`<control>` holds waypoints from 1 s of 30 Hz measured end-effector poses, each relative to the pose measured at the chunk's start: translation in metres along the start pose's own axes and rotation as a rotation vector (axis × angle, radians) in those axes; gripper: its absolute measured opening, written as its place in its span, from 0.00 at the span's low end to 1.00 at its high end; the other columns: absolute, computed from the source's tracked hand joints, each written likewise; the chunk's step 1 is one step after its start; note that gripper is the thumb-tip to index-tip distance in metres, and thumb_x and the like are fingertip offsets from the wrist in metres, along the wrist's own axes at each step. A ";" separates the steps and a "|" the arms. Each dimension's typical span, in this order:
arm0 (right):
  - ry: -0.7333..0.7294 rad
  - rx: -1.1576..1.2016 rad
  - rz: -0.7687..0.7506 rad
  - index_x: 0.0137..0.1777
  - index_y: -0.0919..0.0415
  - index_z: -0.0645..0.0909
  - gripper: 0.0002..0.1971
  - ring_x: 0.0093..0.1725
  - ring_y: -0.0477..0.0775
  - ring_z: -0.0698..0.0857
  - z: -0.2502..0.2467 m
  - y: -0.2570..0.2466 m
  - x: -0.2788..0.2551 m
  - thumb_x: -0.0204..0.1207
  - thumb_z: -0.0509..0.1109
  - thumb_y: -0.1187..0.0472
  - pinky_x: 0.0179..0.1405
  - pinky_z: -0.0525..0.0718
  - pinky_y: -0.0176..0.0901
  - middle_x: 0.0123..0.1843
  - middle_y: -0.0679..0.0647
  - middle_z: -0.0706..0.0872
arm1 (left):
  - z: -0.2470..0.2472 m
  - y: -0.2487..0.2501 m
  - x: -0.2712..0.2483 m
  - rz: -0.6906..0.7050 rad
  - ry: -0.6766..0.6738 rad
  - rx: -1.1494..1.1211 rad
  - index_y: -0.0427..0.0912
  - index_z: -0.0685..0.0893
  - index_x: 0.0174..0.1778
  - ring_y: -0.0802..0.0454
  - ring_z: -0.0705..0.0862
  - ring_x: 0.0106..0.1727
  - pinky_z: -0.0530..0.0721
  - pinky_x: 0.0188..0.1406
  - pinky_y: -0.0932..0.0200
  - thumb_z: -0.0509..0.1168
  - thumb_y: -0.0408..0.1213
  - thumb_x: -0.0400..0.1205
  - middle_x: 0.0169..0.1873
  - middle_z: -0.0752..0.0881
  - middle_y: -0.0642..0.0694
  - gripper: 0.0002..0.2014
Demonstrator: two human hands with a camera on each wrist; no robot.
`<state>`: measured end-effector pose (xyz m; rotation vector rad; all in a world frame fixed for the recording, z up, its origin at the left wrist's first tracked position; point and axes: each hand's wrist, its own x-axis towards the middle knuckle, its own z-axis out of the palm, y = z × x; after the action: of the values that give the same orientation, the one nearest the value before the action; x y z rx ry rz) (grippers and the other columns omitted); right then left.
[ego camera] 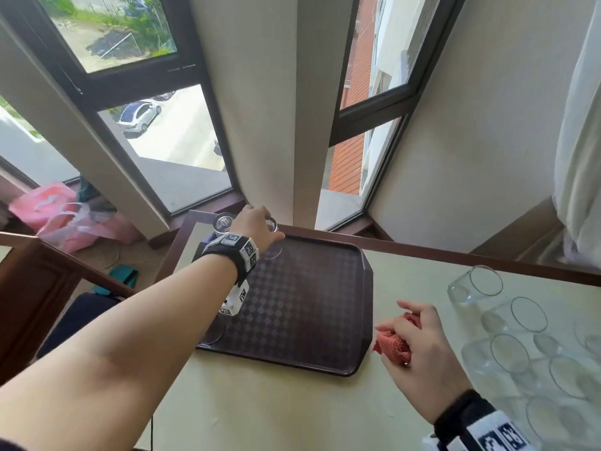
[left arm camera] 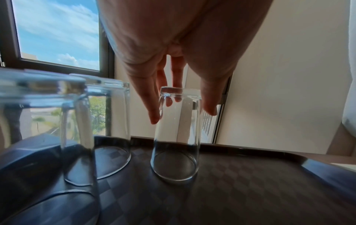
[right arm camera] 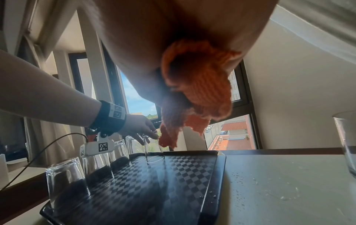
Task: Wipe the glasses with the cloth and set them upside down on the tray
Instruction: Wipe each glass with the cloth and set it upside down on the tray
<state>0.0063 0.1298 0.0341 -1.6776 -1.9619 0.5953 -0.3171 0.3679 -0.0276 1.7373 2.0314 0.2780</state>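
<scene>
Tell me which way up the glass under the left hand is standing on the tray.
Upside down. The glass stands with its open rim flat on the tray and its thick base on top, where the left hand has its fingers.

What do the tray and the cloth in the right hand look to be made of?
The dark brown rectangular tray looks like moulded plastic: raised rim, checkered textured surface, dull sheen. The bunched orange-red cloth in the right hand looks knitted or waffle-woven, with visible ribs, matte.
</scene>
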 end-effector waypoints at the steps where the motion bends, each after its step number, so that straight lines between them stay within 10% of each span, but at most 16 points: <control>1: -0.008 0.006 0.013 0.52 0.48 0.90 0.22 0.60 0.52 0.85 0.000 0.001 -0.002 0.63 0.88 0.71 0.69 0.65 0.13 0.68 0.52 0.75 | 0.001 0.002 0.001 -0.001 0.001 0.002 0.47 0.86 0.67 0.43 0.86 0.61 0.78 0.60 0.54 0.83 0.55 0.75 0.65 0.82 0.42 0.29; 16: -0.045 0.011 0.011 0.45 0.46 0.83 0.09 0.42 0.43 0.82 -0.015 0.016 -0.028 0.71 0.80 0.59 0.45 0.82 0.33 0.47 0.40 0.76 | -0.016 0.033 -0.030 -0.014 0.072 0.109 0.48 0.79 0.77 0.36 0.80 0.72 0.81 0.73 0.38 0.77 0.74 0.69 0.71 0.80 0.37 0.46; 21: 0.034 0.023 0.026 0.45 0.49 0.83 0.06 0.40 0.44 0.81 -0.044 0.025 -0.046 0.73 0.78 0.57 0.43 0.82 0.34 0.46 0.41 0.77 | -0.009 0.110 -0.101 0.235 0.272 -0.051 0.46 0.81 0.73 0.34 0.75 0.73 0.75 0.75 0.38 0.73 0.63 0.82 0.68 0.80 0.37 0.31; 30: 0.347 -0.036 0.102 0.48 0.54 0.89 0.14 0.59 0.50 0.85 -0.131 0.071 -0.081 0.65 0.86 0.65 0.62 0.80 0.25 0.61 0.50 0.79 | 0.122 0.238 -0.205 0.649 -0.226 -0.190 0.53 0.84 0.69 0.51 0.81 0.61 0.82 0.67 0.49 0.78 0.56 0.81 0.59 0.84 0.52 0.23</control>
<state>0.1524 0.0627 0.0871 -1.7748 -1.6568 0.2812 -0.0298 0.1967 0.0101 2.1416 1.1979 0.4335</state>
